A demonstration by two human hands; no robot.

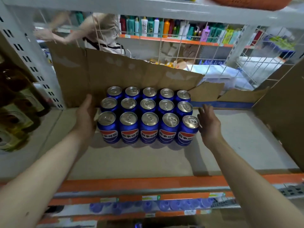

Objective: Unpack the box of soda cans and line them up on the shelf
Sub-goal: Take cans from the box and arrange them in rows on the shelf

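Flanking a three-by-five block of glossy blue cylindrical soda cans (147,115) at shelf (131,163) centre: left hand (85,116) at nine o'clock, right hand (209,121) at three, fingers released; torn brown cardboard box (115,71) at twelve, wire mesh (213,53) behind.

a shop, metal shelves (115,162), price-label rails (148,197), rows of shampoo bottles (164,28)

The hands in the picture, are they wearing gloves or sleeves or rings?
No. The left hand and the right hand are both bare, with no gloves, rings or watch showing. The forearms are bare too; no sleeves reach into view.
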